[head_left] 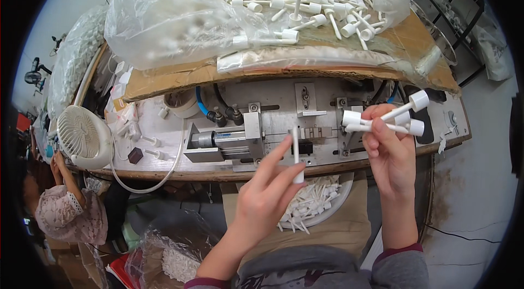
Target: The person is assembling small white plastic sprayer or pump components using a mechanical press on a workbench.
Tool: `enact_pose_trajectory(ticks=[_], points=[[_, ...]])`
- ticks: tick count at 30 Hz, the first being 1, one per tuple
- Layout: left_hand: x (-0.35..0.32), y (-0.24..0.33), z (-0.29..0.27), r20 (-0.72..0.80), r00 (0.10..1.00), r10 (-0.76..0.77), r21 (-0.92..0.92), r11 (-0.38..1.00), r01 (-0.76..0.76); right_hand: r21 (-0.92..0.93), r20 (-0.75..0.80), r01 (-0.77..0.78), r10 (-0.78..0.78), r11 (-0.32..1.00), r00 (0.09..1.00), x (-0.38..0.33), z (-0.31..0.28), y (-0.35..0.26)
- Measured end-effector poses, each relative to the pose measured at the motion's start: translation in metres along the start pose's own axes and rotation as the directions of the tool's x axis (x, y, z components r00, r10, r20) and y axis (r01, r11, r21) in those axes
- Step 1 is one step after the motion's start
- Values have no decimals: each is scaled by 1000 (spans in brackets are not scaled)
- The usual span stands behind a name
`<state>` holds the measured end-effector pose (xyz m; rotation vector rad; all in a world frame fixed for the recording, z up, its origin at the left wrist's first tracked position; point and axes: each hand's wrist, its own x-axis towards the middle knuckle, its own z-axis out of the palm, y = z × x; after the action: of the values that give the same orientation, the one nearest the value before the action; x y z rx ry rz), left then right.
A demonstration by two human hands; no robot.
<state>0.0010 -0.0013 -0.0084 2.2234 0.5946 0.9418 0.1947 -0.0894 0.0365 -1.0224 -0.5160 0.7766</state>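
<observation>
My left hand (259,201) pinches one white plastic rod with a cap (296,152) between thumb and fingers, just in front of the metal fixture (319,132). The rod stands nearly upright in the picture, its cap toward me. Raised at the fixture's right end, my right hand (396,171) is closed around several white capped rods (401,110), which point in different directions. Part of this bunch is hidden by the fingers. Left of the fixture's middle sits a pneumatic cylinder (229,139) in a metal mount.
A cardboard shelf (158,82) above the fixture bears a plastic bag (158,16) and a heap of capped rods (273,2). Below the bench edge, a white basin (345,193) holds more rods. A white fan (83,135) stands left, and another person (71,212) sits beyond.
</observation>
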Motion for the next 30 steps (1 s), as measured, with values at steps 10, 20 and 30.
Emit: enact_pose_trajectory(ticks=[10, 20, 30], points=[[18, -9, 15, 203, 958, 201, 444, 854, -273, 54, 84, -115, 110, 992, 990, -21, -9, 9], [24, 15, 4, 47, 998, -29, -279, 960, 41, 74, 146, -284, 271, 956, 951, -32, -7, 23], [3, 17, -20, 103, 993, -53, -314, 946, 83, -90, -111, 33, -43, 995, 993, -25, -10, 17]])
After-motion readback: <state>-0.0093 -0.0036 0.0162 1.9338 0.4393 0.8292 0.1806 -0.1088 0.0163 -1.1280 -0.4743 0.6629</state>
